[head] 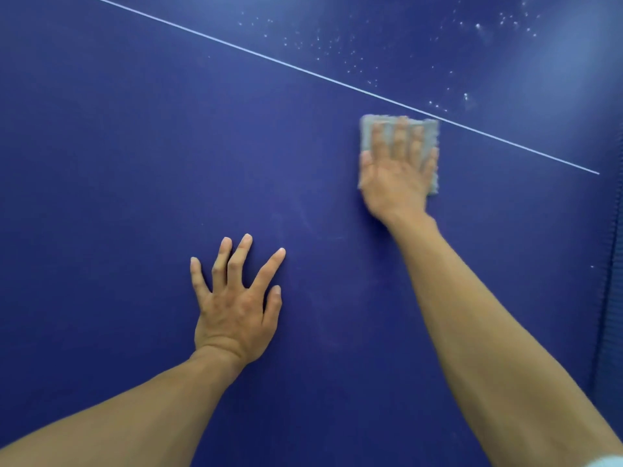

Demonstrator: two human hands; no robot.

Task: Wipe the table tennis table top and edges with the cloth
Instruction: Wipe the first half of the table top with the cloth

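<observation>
Folded grey cloth (397, 129), motion-blurred, on blue table (135, 129)

The place appears to be a games or sports room, though little of it shows. A dark blue table tennis table top (135, 163) fills the view, crossed by a thin white line (303, 70) and dotted with white specks (320, 40).

Fuzzy grey cloth (387, 124) on smooth, faintly glossy blue table top (135, 146), white-speckled beyond.
</observation>
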